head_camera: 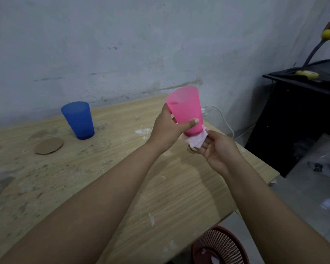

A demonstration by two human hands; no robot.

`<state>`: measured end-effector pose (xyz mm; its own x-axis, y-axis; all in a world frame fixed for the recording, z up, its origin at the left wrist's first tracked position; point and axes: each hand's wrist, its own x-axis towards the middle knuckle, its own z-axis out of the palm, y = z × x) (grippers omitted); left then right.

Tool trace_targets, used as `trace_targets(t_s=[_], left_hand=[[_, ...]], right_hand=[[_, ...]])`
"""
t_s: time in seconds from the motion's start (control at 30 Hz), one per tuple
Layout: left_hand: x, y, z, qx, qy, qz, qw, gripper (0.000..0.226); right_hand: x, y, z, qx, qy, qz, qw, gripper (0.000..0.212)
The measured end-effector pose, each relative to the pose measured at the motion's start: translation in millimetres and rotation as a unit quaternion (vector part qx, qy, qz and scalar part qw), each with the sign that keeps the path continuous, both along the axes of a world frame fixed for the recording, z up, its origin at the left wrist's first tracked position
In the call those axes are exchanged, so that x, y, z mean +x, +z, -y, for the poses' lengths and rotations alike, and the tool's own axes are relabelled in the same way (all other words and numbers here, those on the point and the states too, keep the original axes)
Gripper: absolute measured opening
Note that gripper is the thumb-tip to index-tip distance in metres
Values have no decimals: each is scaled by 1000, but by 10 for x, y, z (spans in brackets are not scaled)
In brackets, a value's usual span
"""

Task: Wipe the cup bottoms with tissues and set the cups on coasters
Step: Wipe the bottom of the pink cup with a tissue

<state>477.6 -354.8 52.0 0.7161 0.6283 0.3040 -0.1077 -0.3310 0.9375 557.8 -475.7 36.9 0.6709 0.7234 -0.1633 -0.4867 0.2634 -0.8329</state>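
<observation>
The left hand (168, 130) gripped a pink cup (185, 109) above the tabletop's (122, 187) right edge, while the right hand (217, 149) pressed a tissue (195, 140) under its base. The thin tissue might tear or slip free.

No readable text, label or number on any surface here.
</observation>
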Motion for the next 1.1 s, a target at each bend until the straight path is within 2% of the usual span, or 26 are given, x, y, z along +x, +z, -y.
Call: trace_targets(t_s=[0.17,0.4,0.53,0.73,0.87,1.1], left_hand=[[-16,-40,-30,-12,-1,-1,1000,73],[-24,-55,24,-19,-9,-6,1000,74],[-30,-26,16,-50,-5,12,999,71],[-31,14,15,-36,-3,19,999,73],[-45,44,-20,-3,-3,8,1000,76],[-82,32,-72,16,-6,-8,1000,75]], right_hand=[[71,-35,67,-26,-35,-2,999,21],[62,-16,-59,43,-100,-16,994,23],[16,18,-153,72,-89,-52,992,24],[-55,16,-195,53,-30,-60,996,21],[-48,-19,-140,27,25,-29,999,22],[93,-78,-42,-28,22,38,999,23]])
